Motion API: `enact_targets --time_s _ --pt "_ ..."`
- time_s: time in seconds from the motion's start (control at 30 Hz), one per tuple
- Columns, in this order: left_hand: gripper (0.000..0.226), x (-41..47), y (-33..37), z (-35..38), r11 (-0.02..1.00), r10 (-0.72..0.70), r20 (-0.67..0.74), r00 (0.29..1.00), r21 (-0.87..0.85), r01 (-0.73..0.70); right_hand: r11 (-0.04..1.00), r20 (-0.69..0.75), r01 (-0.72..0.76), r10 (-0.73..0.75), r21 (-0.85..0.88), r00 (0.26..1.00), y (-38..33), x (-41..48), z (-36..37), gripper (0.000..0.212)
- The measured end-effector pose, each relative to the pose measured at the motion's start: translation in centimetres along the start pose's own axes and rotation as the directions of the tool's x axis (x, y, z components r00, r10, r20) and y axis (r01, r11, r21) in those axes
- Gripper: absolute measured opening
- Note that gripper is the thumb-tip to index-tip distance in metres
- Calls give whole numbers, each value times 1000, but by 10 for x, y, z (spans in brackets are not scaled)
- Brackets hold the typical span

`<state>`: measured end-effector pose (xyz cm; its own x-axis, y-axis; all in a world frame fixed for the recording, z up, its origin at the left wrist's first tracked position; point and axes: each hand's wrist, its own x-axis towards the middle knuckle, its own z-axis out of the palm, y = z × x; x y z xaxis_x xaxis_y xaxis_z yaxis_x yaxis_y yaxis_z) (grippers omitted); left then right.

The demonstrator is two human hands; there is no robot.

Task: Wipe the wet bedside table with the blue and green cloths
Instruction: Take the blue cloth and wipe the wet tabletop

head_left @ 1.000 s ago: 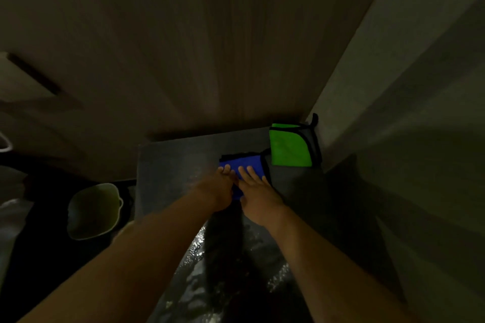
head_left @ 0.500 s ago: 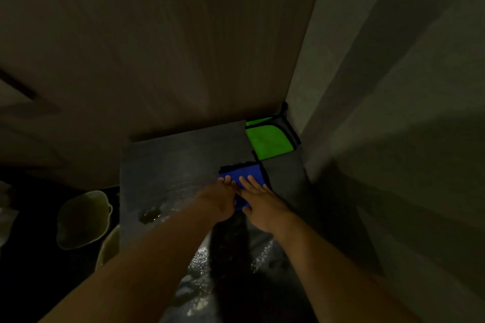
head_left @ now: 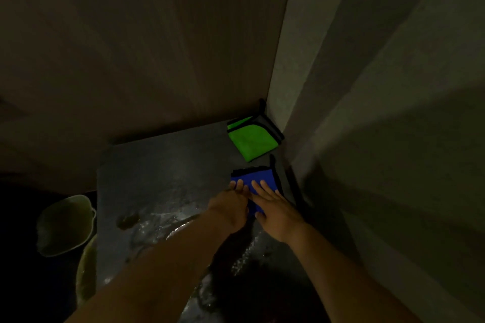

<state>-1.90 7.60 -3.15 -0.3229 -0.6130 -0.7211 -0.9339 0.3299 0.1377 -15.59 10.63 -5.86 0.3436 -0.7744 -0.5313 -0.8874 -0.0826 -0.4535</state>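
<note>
The dark bedside table (head_left: 162,173) shines with water near its front and left. A folded blue cloth (head_left: 256,178) with a black edge lies at the table's right side. My left hand (head_left: 231,207) and my right hand (head_left: 275,207) both press flat on the cloth's near half, fingers stretched out and side by side. A folded green cloth (head_left: 253,143) with a grey and black border lies apart in the far right corner, touched by neither hand.
A wooden panel (head_left: 144,47) rises behind the table and a pale wall (head_left: 367,113) stands close on the right. Two pale bowl-like containers (head_left: 64,225) sit on the dark floor to the left. A puddle (head_left: 128,220) lies near the table's left edge.
The view has swung left, so table and cloths sit further right in frame. The blue cloth now lies clear of the green one; both hands stay pressed on it.
</note>
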Motion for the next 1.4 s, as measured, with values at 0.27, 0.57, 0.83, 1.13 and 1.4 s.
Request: enact_targets --time_s 0.27,0.57,0.83,1.13,1.4 --pt "63 23 12 -16 998 30 -67 997 -45 -33 1000 -3 -27 27 -6 1000 22 8 -23 60" --pt "66 28 11 -20 999 26 -48 999 25 -25 999 29 -7 5 54 1000 25 17 -40 57" --pt "67 6 26 -12 941 80 66 995 324 -97 999 94 22 -24 23 995 35 -9 -25 63" --pt "68 -30 55 12 885 157 130 979 421 -197 999 89 -33 33 1 995 30 -66 9 77" --pt "70 -30 49 14 882 202 96 975 414 -223 1000 45 -18 18 6 999 35 -69 20 75"
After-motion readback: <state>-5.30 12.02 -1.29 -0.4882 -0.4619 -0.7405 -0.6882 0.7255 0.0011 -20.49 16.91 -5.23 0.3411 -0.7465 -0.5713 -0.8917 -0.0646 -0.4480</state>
